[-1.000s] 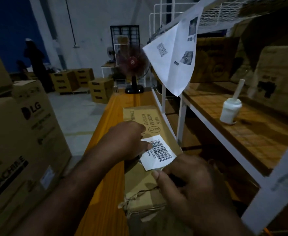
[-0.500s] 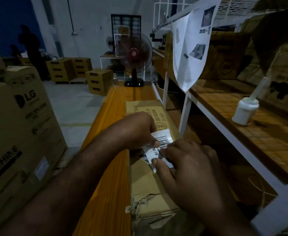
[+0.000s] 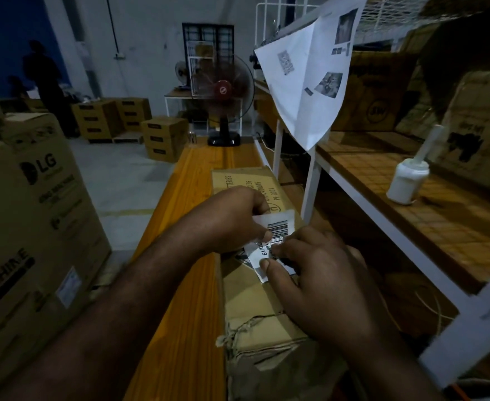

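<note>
A long brown cardboard box (image 3: 249, 308) lies lengthwise on the orange wooden bench (image 3: 191, 256). A white barcode label (image 3: 277, 227) sits on the box's top, bent in the middle. My left hand (image 3: 232, 218) holds the label's upper left part with thumb and curled fingers. The lower part is pinched between the thumb and fingertips of my right hand (image 3: 319, 273), which covers some of it. Both hands rest over the box's middle.
White metal shelving (image 3: 310, 183) stands right of the bench, with a white glue bottle (image 3: 407, 183) and cardboard boxes on its wooden shelf. A printed paper sheet (image 3: 310, 73) hangs from its top. Large LG boxes (image 3: 35, 227) stand at left. A fan (image 3: 223, 96) stands at the bench's far end. A person (image 3: 50, 85) stands far left.
The label lay flat under my left fingers a second ago. My right hand came onto it, and both hands now hold it bent above the box.
</note>
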Demonstrator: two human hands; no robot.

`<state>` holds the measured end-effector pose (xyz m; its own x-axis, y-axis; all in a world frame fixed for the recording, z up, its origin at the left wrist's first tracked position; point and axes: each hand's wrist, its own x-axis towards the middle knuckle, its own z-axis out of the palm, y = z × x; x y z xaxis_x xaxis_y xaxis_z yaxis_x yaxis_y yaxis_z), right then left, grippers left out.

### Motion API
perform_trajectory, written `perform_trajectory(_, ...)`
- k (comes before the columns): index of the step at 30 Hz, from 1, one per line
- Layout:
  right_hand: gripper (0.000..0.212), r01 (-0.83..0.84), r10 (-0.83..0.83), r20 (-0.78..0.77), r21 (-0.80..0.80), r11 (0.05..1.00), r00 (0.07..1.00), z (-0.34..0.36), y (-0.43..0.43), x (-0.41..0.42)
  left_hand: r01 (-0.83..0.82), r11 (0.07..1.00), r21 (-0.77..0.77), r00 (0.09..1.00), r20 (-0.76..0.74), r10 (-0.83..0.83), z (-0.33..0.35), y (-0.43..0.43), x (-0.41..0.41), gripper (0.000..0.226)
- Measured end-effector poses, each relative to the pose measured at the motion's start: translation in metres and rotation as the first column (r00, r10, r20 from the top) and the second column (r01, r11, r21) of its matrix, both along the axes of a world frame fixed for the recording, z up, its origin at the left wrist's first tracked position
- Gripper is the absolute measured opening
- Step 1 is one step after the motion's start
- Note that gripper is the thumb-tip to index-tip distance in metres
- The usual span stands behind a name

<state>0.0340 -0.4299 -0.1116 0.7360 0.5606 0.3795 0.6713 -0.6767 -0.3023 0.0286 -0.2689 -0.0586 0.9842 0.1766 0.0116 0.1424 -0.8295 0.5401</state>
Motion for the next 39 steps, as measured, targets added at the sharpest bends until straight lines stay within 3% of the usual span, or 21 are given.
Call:
perform_trajectory(6,0.040,-0.004,0.004,0.015,0.040,0.999,1.000,-0.001,0.000,0.000,-0.044,0.999,0.030,0.999,-0.011,0.044,-0.001,-0.008,0.000,0.037)
perform_trajectory(19,0.028,0.019,-0.008,-0.064,0.174,0.985,0.998,-0.005,-0.003,0.006,-0.020,0.992,-0.128,0.991,0.132,0.037,-0.006,-0.011,0.000,0.029)
perform_trajectory(23,0.045,0.075,-0.050,-0.096,0.270,0.960,0.994,-0.007,-0.004,0.010,-0.004,0.958,-0.287,0.979,0.195,0.063,-0.012,-0.006,-0.003,0.034)
perform_trajectory(27,0.063,0.103,-0.063,-0.140,0.296,0.950,0.988,-0.007,-0.005,0.016,0.066,0.818,-0.571,0.953,0.280,0.119,-0.021,-0.004,-0.007,0.038)
perform_trajectory(30,0.063,0.076,-0.031,-0.166,0.270,0.960,0.986,-0.006,-0.004,0.020,0.115,0.759,-0.641,0.937,0.323,0.131,-0.028,-0.004,-0.011,0.037)
perform_trajectory(35,0.050,0.030,0.063,-0.324,0.275,0.961,0.944,0.003,-0.002,0.029,0.220,0.725,-0.653,0.921,0.384,0.067,-0.034,0.000,-0.018,0.035)
perform_trajectory(39,0.030,-0.007,0.233,-0.511,0.405,0.914,0.827,0.013,0.002,0.043,0.309,0.714,-0.629,0.885,0.465,0.027,-0.040,0.002,-0.021,0.036)
